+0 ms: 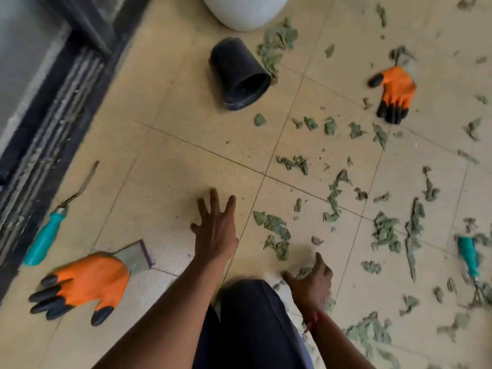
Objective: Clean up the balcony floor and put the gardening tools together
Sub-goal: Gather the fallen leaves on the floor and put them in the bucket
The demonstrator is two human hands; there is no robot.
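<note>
Dry green leaves (277,230) litter the tan tiled floor (165,166), mostly to the right. My left hand (215,227) reaches forward over bare tile, fingers spread and holding nothing. My right hand (311,280) is low beside my knee, fingers spread over leaf scraps; the frame is blurred there. An orange glove with black claw tips (82,283) lies at the lower left. A second orange glove (394,94) lies at the upper right. A teal-handled weeder (50,230) rests at the left. Another teal-handled tool (468,257) lies at the right edge among leaves.
A black plastic pot (239,73) lies on its side at the top centre. Behind it stands a white round planter (245,12). A dark sliding-door track (53,107) runs along the left. My dark-clad knee (253,323) fills the bottom centre.
</note>
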